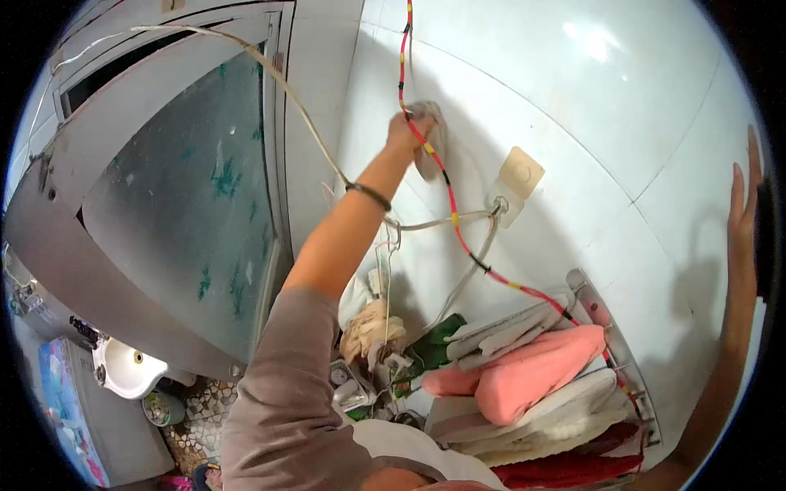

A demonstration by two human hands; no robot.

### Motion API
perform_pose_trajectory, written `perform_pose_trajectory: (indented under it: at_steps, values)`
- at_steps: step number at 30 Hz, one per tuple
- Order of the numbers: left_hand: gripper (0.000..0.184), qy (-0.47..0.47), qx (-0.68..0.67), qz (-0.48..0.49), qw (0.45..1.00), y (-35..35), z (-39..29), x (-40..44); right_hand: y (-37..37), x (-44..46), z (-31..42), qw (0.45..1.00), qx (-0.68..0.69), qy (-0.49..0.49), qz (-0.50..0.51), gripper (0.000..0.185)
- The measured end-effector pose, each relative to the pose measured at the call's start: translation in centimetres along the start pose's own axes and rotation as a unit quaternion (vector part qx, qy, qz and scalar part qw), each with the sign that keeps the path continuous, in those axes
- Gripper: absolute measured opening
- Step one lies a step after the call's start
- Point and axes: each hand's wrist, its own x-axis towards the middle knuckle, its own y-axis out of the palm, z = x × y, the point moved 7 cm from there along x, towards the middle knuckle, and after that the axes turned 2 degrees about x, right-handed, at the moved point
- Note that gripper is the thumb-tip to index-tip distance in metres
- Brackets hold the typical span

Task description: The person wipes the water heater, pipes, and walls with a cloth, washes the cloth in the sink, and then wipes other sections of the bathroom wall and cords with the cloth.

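My left hand (408,133) reaches up the white tiled wall (524,90), its fingers closed around a greyish cloth (432,154) pressed to the tiles. A dark band (368,196) circles the left forearm. In front of this hand hangs a red, black and yellow cord (452,200). To the right of the cloth sits a yellowed wall socket (521,170) with a plug and pale cable in it. At the far right edge, my right hand (743,196) lies against the wall with its fingers stretched out, partly cut off by the view's edge.
Below, pink (532,376) and grey towels hang on a wall rack (614,335). A pale cable (303,114) stretches across the upper left, before a frosted door panel (188,188). A white washbasin (131,368) and a bucket (164,407) stand lower left.
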Motion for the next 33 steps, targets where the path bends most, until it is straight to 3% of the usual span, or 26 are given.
perform_pose_trajectory:
  at_steps: [1,3,5,6,7,8,9,10,12,14,17,20,22,24,25,26,27,29,32,33]
  values:
    - [0.035,0.007,-0.091,-0.008,0.996,-0.8,1.2,3.7,0.1,0.7,-0.1,0.997,0.000,0.021,0.072,0.052]
    - [0.033,0.034,0.092,-0.136,0.986,-3.9,2.7,11.2,0.8,2.0,-0.1,0.926,-0.029,0.116,0.359,0.052]
    - [0.035,0.004,0.010,-0.134,0.991,-5.8,4.8,15.9,0.9,3.0,-0.1,0.873,-0.047,0.144,0.463,0.052]
    - [0.036,-0.003,-0.052,-0.142,0.989,-6.1,4.5,15.8,0.7,3.8,0.0,0.895,-0.046,0.120,0.427,0.052]
    - [0.039,0.009,0.089,-0.100,0.991,-6.0,2.6,15.3,0.4,4.5,0.1,0.915,-0.048,0.094,0.390,0.052]
    - [0.043,0.032,0.227,-0.065,0.971,-5.8,0.3,14.5,1.6,1.7,-0.6,0.983,-0.021,0.029,0.178,0.052]
    - [0.045,0.028,0.340,-0.043,0.939,-6.7,0.0,15.9,0.5,-0.5,-0.7,0.998,0.004,-0.041,-0.044,0.052]
    - [0.047,0.029,0.449,-0.021,0.893,-7.6,-0.1,17.6,0.6,-0.6,-0.9,0.998,0.002,-0.044,-0.044,0.052]
    - [0.047,-0.043,0.169,-0.138,0.975,-10.3,2.0,20.7,0.9,-0.6,-0.6,0.998,0.005,-0.051,-0.043,0.051]
    - [0.048,-0.120,-0.129,-0.239,0.955,-11.2,5.3,22.5,0.4,-0.2,0.0,0.999,0.000,-0.041,0.004,0.051]
    - [0.045,-0.010,-0.145,-0.241,0.960,-10.1,1.9,24.5,0.6,-0.1,0.0,0.999,0.001,-0.035,0.027,0.051]
    - [0.041,0.074,-0.134,-0.153,0.976,-8.3,-5.3,23.9,1.0,-0.1,-0.2,0.999,0.008,-0.045,0.024,0.052]
    - [0.037,0.145,-0.149,-0.094,0.974,-7.5,-8.3,29.3,1.1,-0.2,-0.2,0.998,0.013,-0.052,0.027,0.052]
    - [0.035,0.172,-0.178,-0.044,0.968,-4.2,-14.8,27.2,1.1,-0.3,-0.1,0.998,0.016,-0.054,0.028,0.052]
    - [0.039,0.103,-0.196,-0.035,0.974,-4.5,-16.3,30.5,1.2,-0.2,-0.2,0.998,0.017,-0.052,0.029,0.052]
    - [0.045,0.166,-0.145,-0.041,0.975,-2.5,-20.2,24.4,1.2,-0.3,-0.2,0.998,0.017,-0.049,0.031,0.052]
    - [0.045,0.160,-0.229,0.059,0.958,-0.8,-22.1,25.6,1.3,-0.2,-0.2,0.998,0.018,-0.047,0.031,0.052]
    - [0.047,0.205,-0.185,0.072,0.958,0.2,-24.8,24.2,1.4,-0.3,-0.2,0.998,0.021,-0.055,0.032,0.052]
    - [0.036,0.150,-0.067,0.009,0.986,-0.3,-23.0,21.9,1.3,-0.3,-0.3,0.998,0.019,-0.053,0.037,0.053]
    - [0.053,0.193,0.064,-0.041,0.978,-3.1,-20.5,27.3,1.2,-0.3,-0.3,0.998,0.017,-0.051,0.038,0.053]
